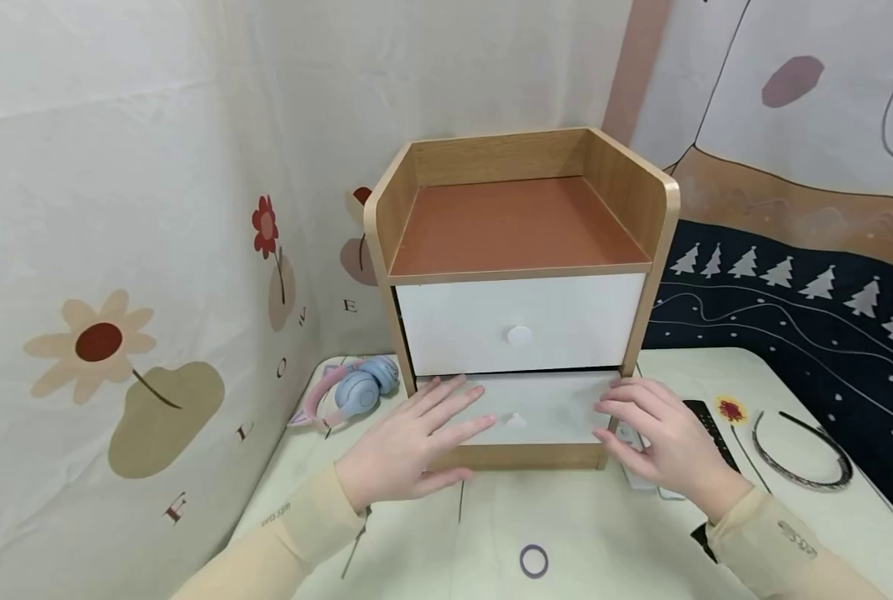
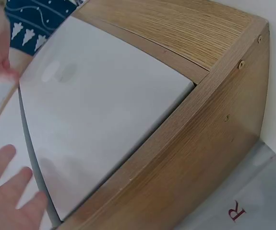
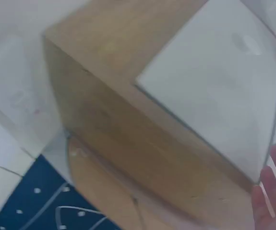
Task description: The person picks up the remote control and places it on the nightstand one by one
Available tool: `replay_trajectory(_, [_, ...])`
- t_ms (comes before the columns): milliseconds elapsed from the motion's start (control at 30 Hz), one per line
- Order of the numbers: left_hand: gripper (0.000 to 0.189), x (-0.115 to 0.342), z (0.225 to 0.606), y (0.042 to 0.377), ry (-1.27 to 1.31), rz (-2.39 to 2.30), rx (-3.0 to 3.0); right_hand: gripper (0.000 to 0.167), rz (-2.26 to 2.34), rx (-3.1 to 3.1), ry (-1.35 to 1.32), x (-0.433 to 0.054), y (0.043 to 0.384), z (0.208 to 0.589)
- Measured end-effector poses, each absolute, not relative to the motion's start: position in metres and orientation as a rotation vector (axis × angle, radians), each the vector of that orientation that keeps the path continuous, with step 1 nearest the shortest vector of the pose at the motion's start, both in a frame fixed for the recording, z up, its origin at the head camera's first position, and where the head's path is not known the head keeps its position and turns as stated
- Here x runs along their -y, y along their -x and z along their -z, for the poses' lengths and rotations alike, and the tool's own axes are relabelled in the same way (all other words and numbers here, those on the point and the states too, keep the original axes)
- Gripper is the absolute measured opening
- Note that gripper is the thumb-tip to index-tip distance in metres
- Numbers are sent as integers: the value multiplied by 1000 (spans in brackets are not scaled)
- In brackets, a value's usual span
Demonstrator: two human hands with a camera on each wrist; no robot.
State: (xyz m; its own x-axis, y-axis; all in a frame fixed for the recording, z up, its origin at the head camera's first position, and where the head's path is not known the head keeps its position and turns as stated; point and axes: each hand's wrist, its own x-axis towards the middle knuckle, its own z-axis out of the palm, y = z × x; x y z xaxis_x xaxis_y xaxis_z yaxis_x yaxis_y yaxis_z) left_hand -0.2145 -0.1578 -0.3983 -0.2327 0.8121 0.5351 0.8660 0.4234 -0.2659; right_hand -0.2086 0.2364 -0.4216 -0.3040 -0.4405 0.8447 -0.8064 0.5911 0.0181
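Note:
A small wooden cabinet [image 1: 551, 456] with two white drawers stands in the middle of the head view. The upper drawer [image 1: 454, 325] has a round white knob [image 1: 519, 336] and sits slightly crooked, with a dark gap along its left side and bottom. My left hand [image 1: 420, 442] spreads its fingers in front of the left part of the lower drawer [image 1: 551, 408]. At that drawer's right end, my right hand [image 1: 667, 433] has its fingers apart and loosely bent. Both hands hold nothing. In the left wrist view, the fingers [image 2: 6, 182] are beside the drawer fronts.
Blue and pink headphones [image 1: 356, 392] lie left of the cabinet. A purple ring [image 1: 533, 561] lies on the tabletop in front. To the right are a black keyboard [image 1: 712, 433], partly behind my hand, and a dark headband [image 1: 802, 479]. Printed cloth hangs behind and beside the table.

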Motion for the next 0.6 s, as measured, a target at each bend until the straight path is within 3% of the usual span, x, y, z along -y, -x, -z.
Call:
replay_trajectory(167, [42,157,398,223,1328,289,1831,40,-536,1979,-812,-250,204,453])
replay_trajectory(333, [32,160,399,234,1164,467,1655,3,-590,2223,-512,-260,193,483])
replay_trajectory(433, [31,163,403,241,1053,540,1614,11,-626,2441,-292,-261,187,497])
replay_trajectory(600, [39,163,414,249,829,639,1636,42,-620,2711,-128,-266,184,513])
